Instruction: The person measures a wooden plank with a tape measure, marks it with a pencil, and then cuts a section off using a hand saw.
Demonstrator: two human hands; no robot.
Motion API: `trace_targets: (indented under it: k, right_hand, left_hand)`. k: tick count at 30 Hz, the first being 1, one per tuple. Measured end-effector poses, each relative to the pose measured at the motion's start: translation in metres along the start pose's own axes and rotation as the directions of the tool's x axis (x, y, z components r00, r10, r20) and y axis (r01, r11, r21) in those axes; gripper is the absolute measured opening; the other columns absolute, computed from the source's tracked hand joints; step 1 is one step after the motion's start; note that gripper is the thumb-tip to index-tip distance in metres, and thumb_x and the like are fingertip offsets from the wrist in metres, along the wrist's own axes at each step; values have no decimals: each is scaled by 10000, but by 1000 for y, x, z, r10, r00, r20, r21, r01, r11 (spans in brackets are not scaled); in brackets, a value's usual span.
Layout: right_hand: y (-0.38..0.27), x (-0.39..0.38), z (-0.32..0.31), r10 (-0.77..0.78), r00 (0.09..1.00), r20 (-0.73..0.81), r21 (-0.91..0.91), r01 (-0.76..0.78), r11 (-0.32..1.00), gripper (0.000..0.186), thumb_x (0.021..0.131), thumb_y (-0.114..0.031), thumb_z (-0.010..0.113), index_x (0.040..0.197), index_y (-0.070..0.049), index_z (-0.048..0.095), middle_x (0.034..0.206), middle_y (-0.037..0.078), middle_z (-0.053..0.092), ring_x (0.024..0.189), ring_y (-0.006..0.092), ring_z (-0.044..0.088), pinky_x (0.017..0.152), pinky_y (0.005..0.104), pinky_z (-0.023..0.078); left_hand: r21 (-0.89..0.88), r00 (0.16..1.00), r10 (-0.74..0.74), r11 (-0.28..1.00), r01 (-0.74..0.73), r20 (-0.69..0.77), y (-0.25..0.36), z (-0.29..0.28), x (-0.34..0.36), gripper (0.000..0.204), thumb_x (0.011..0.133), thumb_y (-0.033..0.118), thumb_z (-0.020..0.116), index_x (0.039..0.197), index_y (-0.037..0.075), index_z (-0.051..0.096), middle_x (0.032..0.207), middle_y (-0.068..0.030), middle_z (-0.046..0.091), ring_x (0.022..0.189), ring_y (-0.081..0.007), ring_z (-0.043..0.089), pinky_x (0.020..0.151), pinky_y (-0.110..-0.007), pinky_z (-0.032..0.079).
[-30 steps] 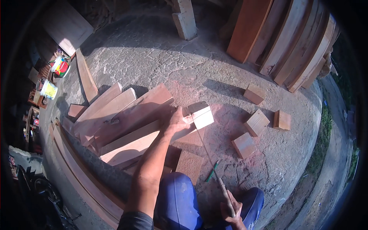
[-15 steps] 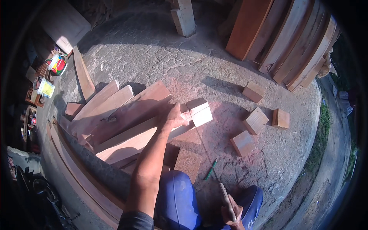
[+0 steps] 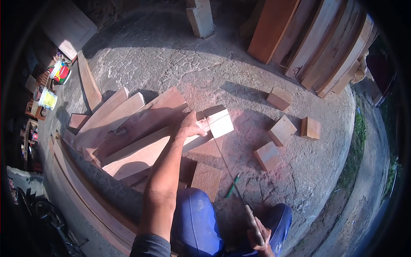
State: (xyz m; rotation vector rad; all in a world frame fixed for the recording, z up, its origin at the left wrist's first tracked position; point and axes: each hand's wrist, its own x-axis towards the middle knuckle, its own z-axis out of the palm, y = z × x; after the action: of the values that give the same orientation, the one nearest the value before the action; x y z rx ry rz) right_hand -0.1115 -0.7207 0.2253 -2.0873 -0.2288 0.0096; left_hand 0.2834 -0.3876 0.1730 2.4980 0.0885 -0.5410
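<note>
My left hand (image 3: 191,125) grips a long wooden beam (image 3: 139,159) close to its far right end, pressing it down with the fingers wrapped over the edge. In my right hand (image 3: 260,234) is the handle of a handsaw (image 3: 226,165), low in the view by my knee. Its thin blade runs up and away to the beam, where it meets the wood just right of my left fingers. The beam's sunlit end (image 3: 221,123) lies beyond the blade. A wooden block (image 3: 205,180) sits between the beam and my knee. A green pen or pencil (image 3: 232,185) rests on the ground near the blade.
Several cut blocks (image 3: 282,130) lie on the rough concrete to the right, amid reddish sawdust. More beams (image 3: 115,112) are fanned out at left. Long planks (image 3: 85,184) lie at lower left. Boards (image 3: 319,45) stand at the far right. Two buckets (image 3: 48,99) are at far left.
The view has shifted slightly, moving the scene up and left. Against the beam, the saw handle sits a little nearer to me. My left hand keeps its grip on the beam.
</note>
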Motion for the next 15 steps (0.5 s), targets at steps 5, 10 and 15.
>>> trace_targets:
  k: [5, 10, 15]
  right_hand:
    - [53, 176, 101, -16, 996, -93, 27, 19, 999, 661, 822, -65, 678, 1463, -73, 517, 1306, 224, 653, 1100, 363, 693, 878, 391, 596]
    - [57, 126, 76, 84, 996, 13, 112, -85, 990, 674, 816, -70, 685, 1469, -76, 517, 1382, 225, 608, 1159, 361, 673, 936, 423, 576]
    - [-1, -4, 2, 66, 998, 19, -26, -66, 998, 590, 798, -69, 666, 1381, -11, 593, 1297, 212, 675, 1126, 336, 708, 953, 367, 568]
  left_hand:
    - [387, 958, 33, 918, 84, -284, 15, 39, -45, 511, 855, 325, 702, 1265, 84, 515, 1273, -175, 637, 1302, -358, 533, 1070, -574, 381]
    - [-6, 990, 25, 1000, -26, -136, 6, 16, -19, 652, 685, 145, 804, 1251, 17, 509, 1188, -221, 652, 1191, -374, 611, 992, -459, 484]
    - [-82, 1000, 19, 996, -19, -6, -14, 6, 15, 732, 587, 137, 837, 1227, -1, 509, 1176, -255, 642, 1160, -385, 622, 978, -428, 509]
